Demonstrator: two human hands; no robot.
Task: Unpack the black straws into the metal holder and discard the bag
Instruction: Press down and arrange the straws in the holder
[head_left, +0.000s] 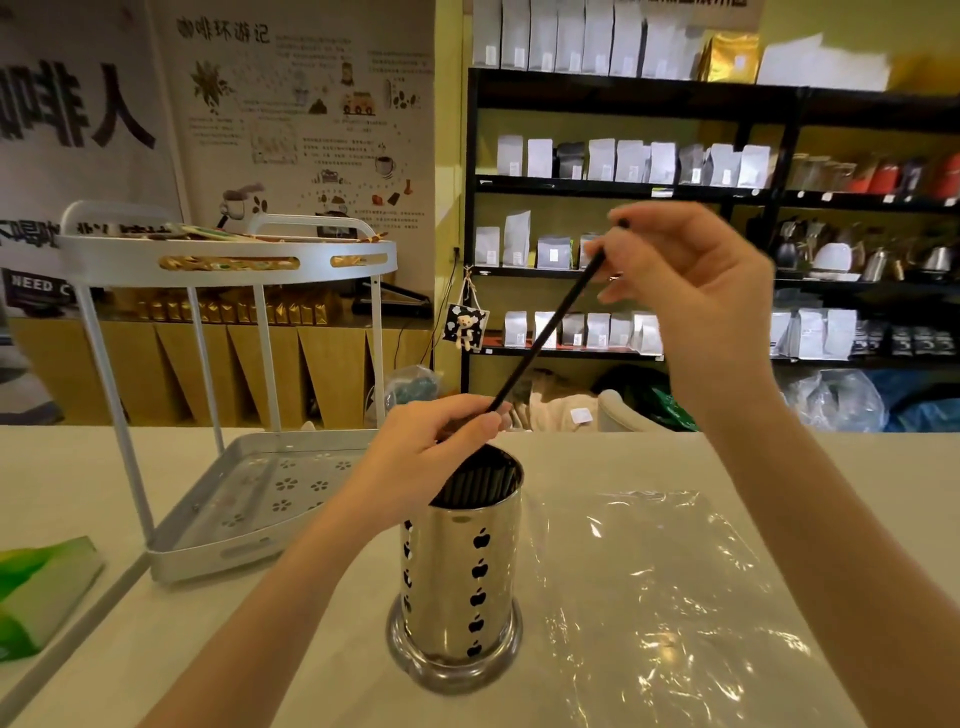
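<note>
right hand (691, 291) fingers pinch top of one black straw (545, 332), tilted to feed in | left hand (436, 441) fingers clasp its lower end, guiding | other straws in metal holder (460, 582) on table (322, 649) | bag (665, 587) flat beside it (looks empty, not discarded)

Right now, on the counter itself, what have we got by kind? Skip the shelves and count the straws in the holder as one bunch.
Metal holder: 1
Bunch of black straws in the holder: 1
Single black straw, held by both the left hand and right hand: 1
Clear plastic bag, lying flat: 1
White two-tier rack: 1
Green and white packet: 1
Total: 6
</note>
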